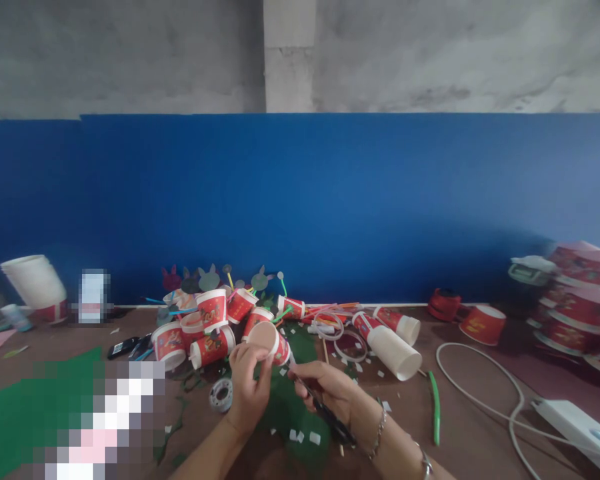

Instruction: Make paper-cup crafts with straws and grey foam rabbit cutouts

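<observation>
My left hand (250, 383) is closed around a red and white paper cup (281, 350), which lies tilted with a pale round end turned toward me. My right hand (327, 387) grips a long black-handled cutting tool (333, 421). Its pale, thin tip points at the cup's side near the rim; whether it touches or pierces the wall cannot be made out. Just left of my left hand lies a roll of clear tape (221, 395). Small white scraps (315, 438) are scattered on the dark green sheet (300, 420) below my hands.
Several printed paper cups (213, 311) with straws and animal cutouts are heaped behind my left hand. Stacked white cups (395, 350) lie at right, near a green tube (435, 408). A white cable (517, 393) loops beside a white box (577, 427). A blue panel (300, 207) closes off the back.
</observation>
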Demonstrator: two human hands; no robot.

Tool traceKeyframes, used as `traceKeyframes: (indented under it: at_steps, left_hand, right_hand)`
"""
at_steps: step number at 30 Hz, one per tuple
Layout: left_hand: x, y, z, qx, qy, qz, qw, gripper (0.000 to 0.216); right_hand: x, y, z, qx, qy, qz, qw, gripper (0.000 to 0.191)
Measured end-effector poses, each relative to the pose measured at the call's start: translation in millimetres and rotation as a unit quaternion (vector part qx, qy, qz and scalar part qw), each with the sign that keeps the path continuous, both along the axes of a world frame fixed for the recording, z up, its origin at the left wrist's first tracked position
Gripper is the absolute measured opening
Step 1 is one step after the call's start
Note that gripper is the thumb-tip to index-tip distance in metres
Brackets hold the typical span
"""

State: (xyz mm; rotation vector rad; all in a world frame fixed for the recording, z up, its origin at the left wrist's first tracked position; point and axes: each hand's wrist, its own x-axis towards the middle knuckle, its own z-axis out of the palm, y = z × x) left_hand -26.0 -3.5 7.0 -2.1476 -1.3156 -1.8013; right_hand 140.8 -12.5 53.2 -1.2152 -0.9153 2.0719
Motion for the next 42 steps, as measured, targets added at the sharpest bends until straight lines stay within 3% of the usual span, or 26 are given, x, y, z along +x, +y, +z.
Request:
traceKeyframes:
  at_steps: [4,8,13,17,21,25,28,31,35,38,40,42]
  left_hand:
    - [-3,6,-2.6,-0.063,-0.102,0.011,0.993,0.016]
    - [-3,5,-5.9,-0.134,-0.164,-0.059,0.976,0.021]
    - [0,-2,0.6,-0.205,-0.209,-0.177,0.94,0.026]
    - [2,-4,7.4,-0.203,-0.2,-0.214,0.934,0.031]
    - [5,-2,1.8,-0.197,-0.199,-0.187,0.942,0.034]
    - [9,2,-7.9,-0.244,-0.207,-0.19,0.928,0.039]
    - [11,6,-11.3,-0.27,-0.207,-0.21,0.917,0.056]
    - [12,8,-11.0,-0.285,-0.231,-0.184,0.912,0.078]
    - [11,3,-6.3,-0.349,-0.301,-0.253,0.85,0.09]
    - [10,-1,-3.5,-0.371,-0.312,-0.326,0.812,0.094]
    - [11,-1,-3.8,-0.368,-0.294,-0.338,0.815,0.094]
    - [13,0,-6.0,-0.345,-0.26,-0.318,0.844,0.097]
  right_hand:
    - [6,4,0.3,0.115,-0.036,-0.006,0.993,0.022]
    - [17,16,-3.1,0.234,-0.138,-0.072,0.96,0.033]
    - [25,23,-8.3,0.25,-0.235,0.022,0.939,0.036]
    - [19,17,-10.8,0.248,-0.269,0.079,0.927,0.034]
    - [8,12,-17.0,0.306,-0.317,0.039,0.897,0.029]
    - [-1,10,-24.5,0.37,-0.353,-0.025,0.859,0.028]
    - [-2,10,-26.7,0.369,-0.33,-0.032,0.869,0.019]
    - [0,12,-24.6,0.351,-0.282,-0.039,0.892,0.012]
    - [8,16,-17.9,0.39,-0.23,-0.101,0.886,0.033]
    - [14,17,-13.5,0.405,-0.2,-0.057,0.89,0.031]
    - [14,16,-10.8,0.409,-0.199,-0.03,0.89,0.018]
    - [12,12,-7.8,0.426,-0.215,-0.032,0.878,0.011]
